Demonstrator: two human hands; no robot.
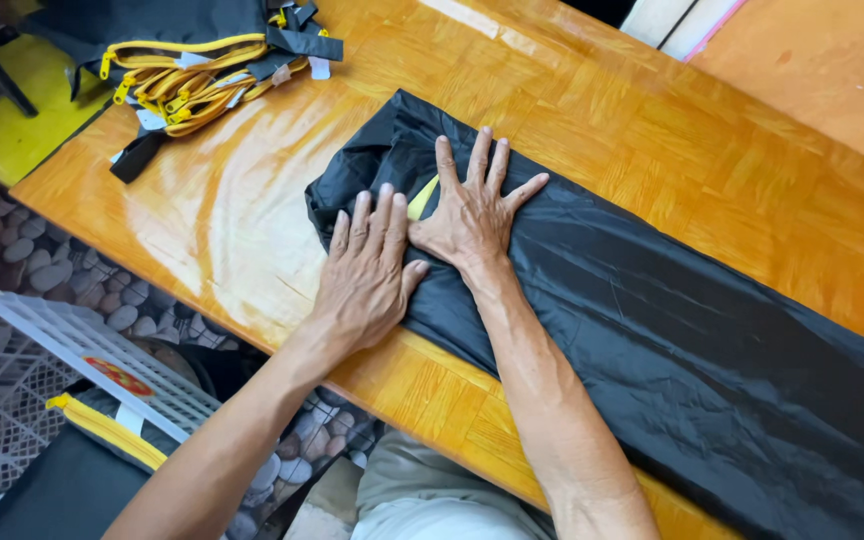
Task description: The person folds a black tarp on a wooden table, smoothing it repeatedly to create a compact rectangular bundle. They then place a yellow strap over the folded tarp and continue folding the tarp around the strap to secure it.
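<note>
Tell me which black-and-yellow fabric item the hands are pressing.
The long black sheet across the table, under both hands; the zippered pile at the far corner and the piece beside the crate lie untouched.

Black fabric (pixel 672 330): we lose its right end past the frame edge; our hands cover part of its yellow strip (pixel 423 199). Zipper pile (pixel 192 60), far left: cropped at the top edge.

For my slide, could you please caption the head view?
Both hands, left hand and right hand, press flat on folded black fabric on a wooden table.
</note>
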